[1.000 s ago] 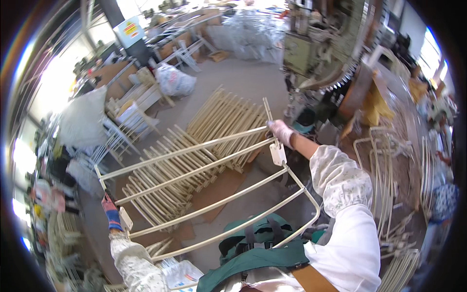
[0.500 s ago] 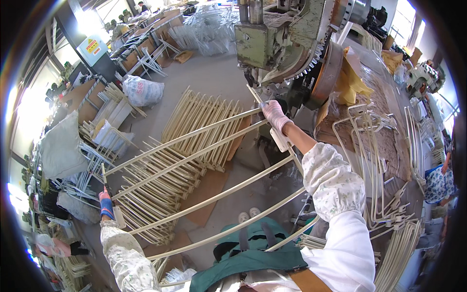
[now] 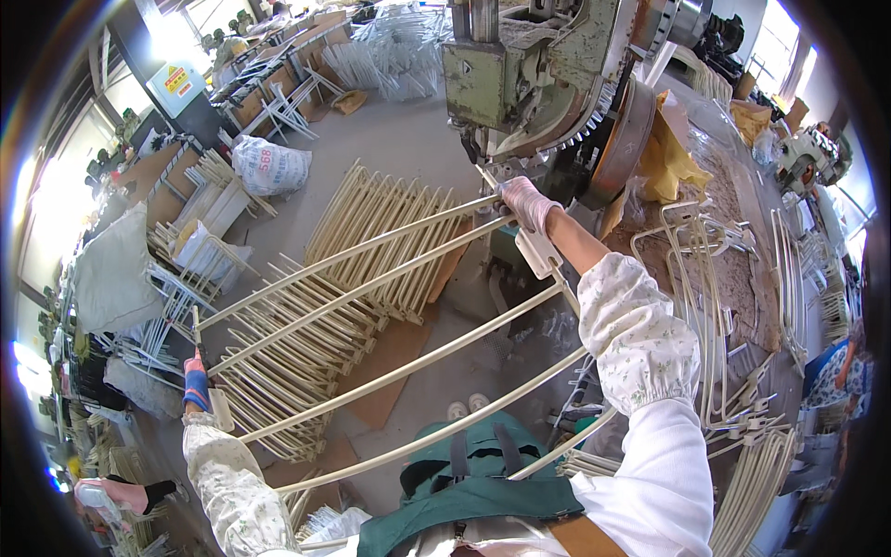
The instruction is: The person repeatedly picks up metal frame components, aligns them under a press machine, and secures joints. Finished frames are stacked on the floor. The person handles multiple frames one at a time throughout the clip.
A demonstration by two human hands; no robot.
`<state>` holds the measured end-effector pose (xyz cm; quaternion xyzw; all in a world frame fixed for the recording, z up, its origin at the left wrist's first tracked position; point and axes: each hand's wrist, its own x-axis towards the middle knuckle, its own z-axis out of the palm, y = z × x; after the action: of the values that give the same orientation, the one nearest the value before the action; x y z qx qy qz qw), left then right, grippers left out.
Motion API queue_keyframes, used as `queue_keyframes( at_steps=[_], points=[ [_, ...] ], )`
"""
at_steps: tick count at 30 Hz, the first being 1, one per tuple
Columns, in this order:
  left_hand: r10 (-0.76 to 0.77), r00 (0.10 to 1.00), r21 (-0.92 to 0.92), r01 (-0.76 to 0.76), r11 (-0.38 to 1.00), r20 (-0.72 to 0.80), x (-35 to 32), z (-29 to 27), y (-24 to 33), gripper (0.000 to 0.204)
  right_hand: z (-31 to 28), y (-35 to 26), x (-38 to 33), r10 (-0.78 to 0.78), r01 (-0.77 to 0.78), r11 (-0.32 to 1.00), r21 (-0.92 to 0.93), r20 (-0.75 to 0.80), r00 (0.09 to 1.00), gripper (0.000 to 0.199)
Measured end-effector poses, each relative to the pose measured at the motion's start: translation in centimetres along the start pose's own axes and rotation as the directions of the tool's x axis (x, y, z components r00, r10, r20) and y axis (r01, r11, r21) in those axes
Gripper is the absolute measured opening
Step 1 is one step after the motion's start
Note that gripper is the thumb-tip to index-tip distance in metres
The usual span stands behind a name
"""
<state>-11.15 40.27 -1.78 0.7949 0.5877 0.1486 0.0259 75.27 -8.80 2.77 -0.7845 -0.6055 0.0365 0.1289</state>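
I hold a large cream metal frame of long parallel bars level in front of me. My right hand, in a pale glove, grips the frame's right end bar just below the head of a green press machine. My left hand, in a blue and red glove, grips the frame's left end, far out to my left. The bars span between both hands above the floor.
Stacks of similar cream frames lie on the floor beneath. Bent wire parts cover a worktable at right. A white sack and shelves stand behind. Another person's gloved hand shows at lower left, and a person at far right.
I have swung the frame to the right and up; its right end and my right hand now sit directly under the press head. My left hand followed along.
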Motion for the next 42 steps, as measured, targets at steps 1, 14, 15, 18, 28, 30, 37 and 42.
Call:
queue_keyframes(
  at_steps=[1,14,15,18,28,30,37,42],
  points=[
    [-0.073,0.996,-0.165,0.081,0.983,0.057,1.9,3.0,3.3,0.051,1.7,5.2,-0.3,0.080,-0.012,0.936,0.352,-0.178,0.981,0.023],
    [-0.438,0.861,-0.521,0.505,0.688,0.257,-7.9,-0.7,9.1,0.050,-0.3,3.1,-0.7,0.059,0.006,0.828,0.560,-0.097,0.994,0.027],
    [-0.446,0.856,-0.524,0.514,0.679,0.263,-8.7,-1.0,9.4,0.050,-1.1,2.6,-1.1,0.062,-0.014,0.843,0.538,-0.070,0.996,0.027],
    [-0.448,0.841,-0.542,0.539,0.645,0.303,-12.6,-1.8,12.4,0.049,-8.1,-5.6,-4.1,0.472,-0.503,0.420,0.755,0.292,0.832,0.025],
    [-0.512,0.802,-0.533,0.591,0.606,0.307,-13.6,-0.4,8.1,0.052,-6.6,-2.4,-2.3,0.325,-0.464,0.572,0.677,0.333,0.885,0.029],
    [-0.595,0.789,-0.534,0.572,0.623,0.151,-15.0,-5.0,2.2,0.053,-5.5,-5.1,-0.8,0.267,-0.398,0.538,0.744,0.297,0.917,0.029],
    [-0.463,0.779,-0.562,0.626,0.541,0.422,-14.6,-1.7,15.7,0.054,-5.0,-1.3,-3.7,0.501,-0.492,0.279,0.824,0.312,0.807,0.022],
    [-0.523,0.808,-0.488,0.583,0.649,0.270,-10.3,-3.1,9.1,0.057,-7.5,-6.2,-3.7,0.528,-0.583,0.204,0.786,0.413,0.742,0.020]
  ],
)
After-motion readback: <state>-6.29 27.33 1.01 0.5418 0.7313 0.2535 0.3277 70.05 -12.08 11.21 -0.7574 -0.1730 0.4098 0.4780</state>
